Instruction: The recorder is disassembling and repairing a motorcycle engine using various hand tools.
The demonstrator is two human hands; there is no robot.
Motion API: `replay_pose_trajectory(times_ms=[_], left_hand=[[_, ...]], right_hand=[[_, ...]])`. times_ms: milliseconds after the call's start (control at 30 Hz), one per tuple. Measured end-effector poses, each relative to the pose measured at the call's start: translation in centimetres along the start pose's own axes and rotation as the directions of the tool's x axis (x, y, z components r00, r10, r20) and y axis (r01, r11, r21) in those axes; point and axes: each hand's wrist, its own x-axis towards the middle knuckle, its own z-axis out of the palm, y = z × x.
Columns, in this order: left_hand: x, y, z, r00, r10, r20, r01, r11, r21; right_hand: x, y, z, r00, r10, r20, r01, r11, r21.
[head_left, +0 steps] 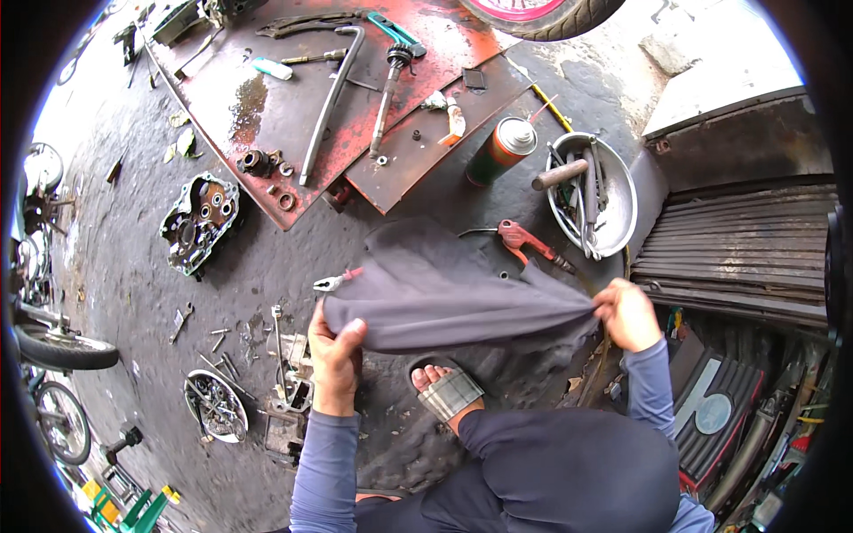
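A dark grey cloth is stretched out between my two hands above the floor, slightly blurred. On its left edge, my left hand grips the fabric between thumb and fingers. My right hand pinches the gathered right end. Pliers with red handles poke out from behind the cloth's left side, their handles partly hidden. Just beyond the cloth lies a red air blow gun. My sandalled foot rests below the cloth.
A red metal lift table holds tools and parts. Beside it stand a spray can and a metal bowl of tools. An engine casing, a bowl of small parts and an engine block sit left. Ribbed metal drawers stand right.
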Motion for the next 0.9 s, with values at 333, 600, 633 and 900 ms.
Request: replay_pose_trajectory(times_ms=[333,600,633,900], left_hand=[[1.0,-7.2,7.2,0.958,0.241,0.156,-0.267,0.548,0.793],[5.4,-12.5,8.9,0.861,0.078,0.503,-0.509,0.184,0.841],[6.0,-12.6,9.1,0.863,0.1,0.496,-0.505,0.212,0.836],[3.6,-10.0,11.0,0.774,0.167,0.611,-0.633,0.17,0.755]], right_hand=[[4.3,-0.2,7.8,0.966,-0.05,-0.254,-0.036,0.946,-0.323],[4.0,1.7,7.8,0.865,-0.085,-0.494,0.159,0.981,0.109],[4.4,2.5,7.5,0.891,-0.19,-0.413,0.243,0.967,0.08],[4.4,4.2,6.0,0.935,-0.177,-0.309,0.135,0.979,-0.153]])
